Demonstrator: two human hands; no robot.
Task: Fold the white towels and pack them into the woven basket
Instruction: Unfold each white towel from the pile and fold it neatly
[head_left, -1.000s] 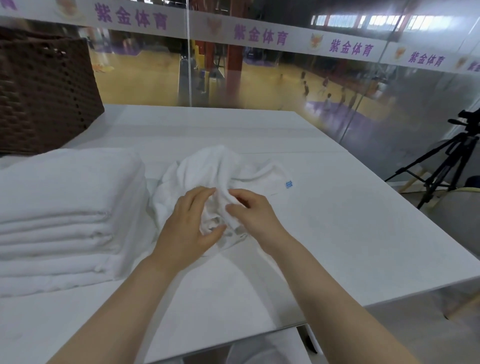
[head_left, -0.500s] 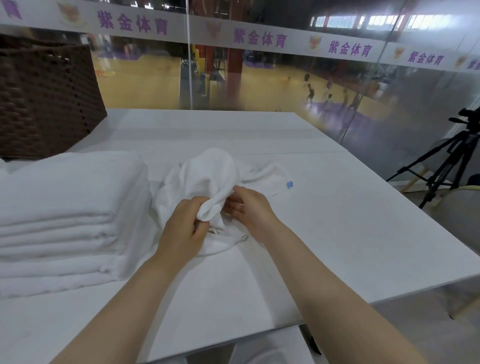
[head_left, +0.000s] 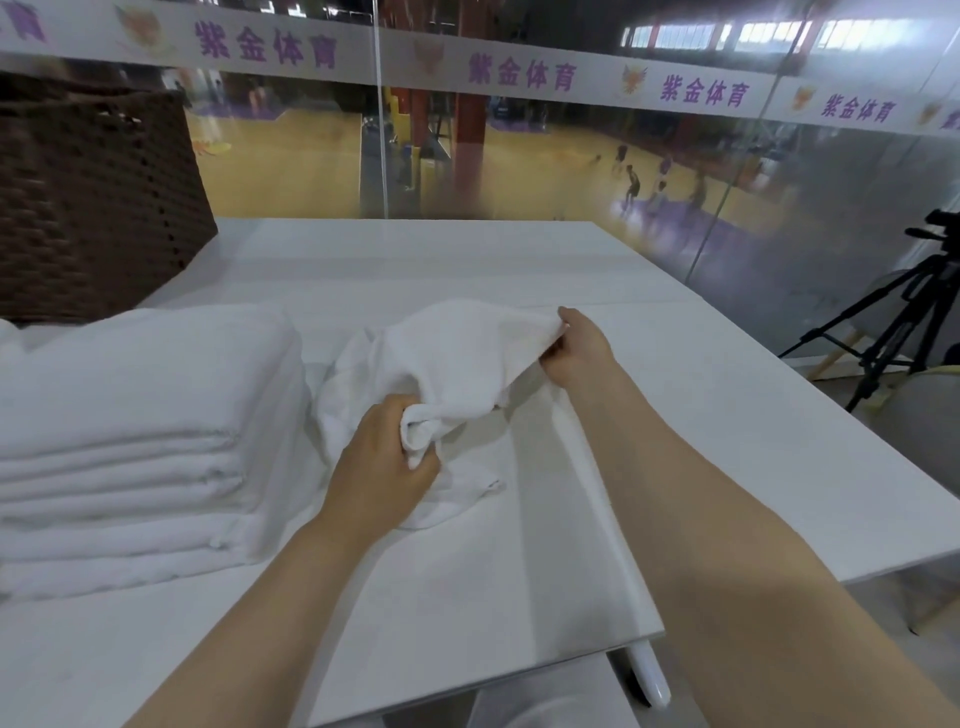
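Hands work apart: left hand (head_left: 382, 460) clenches a bunched edge of the loose towel (head_left: 441, 364), right hand (head_left: 574, 348) pinches its corner, and should pull taut before laying it flat on the tabletop (head_left: 727, 415).

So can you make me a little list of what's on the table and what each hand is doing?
loose towel: crumpled white terry towel, partly lifted
left hand: left hand grips a bunched part
right hand: right hand pinches an edge, raised
stack: folded white towels, left of the loose towel
basket: dark brown woven basket, far left
surface: white table
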